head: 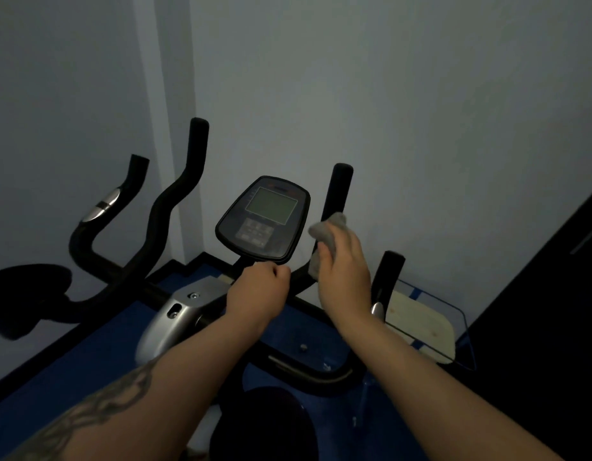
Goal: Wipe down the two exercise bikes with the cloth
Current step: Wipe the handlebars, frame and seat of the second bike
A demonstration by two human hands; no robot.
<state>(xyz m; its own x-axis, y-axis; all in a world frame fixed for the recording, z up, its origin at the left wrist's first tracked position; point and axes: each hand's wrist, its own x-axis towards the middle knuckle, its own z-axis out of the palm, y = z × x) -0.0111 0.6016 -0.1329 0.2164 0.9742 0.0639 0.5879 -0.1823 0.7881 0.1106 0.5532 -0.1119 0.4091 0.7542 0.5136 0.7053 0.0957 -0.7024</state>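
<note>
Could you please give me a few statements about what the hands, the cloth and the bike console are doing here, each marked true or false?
1. The right hand holds the grey cloth against a handlebar grip. True.
2. The left hand holds the cloth. False: it holds no cloth and sits curled just below the console.
3. The console screen shows bright numbers. False: it looks blank.
4. The wall is plain. True.

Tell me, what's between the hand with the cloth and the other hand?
In the head view, only a dark handlebar bend crosses the gap between the left hand and the right hand holding the grey cloth.
</note>
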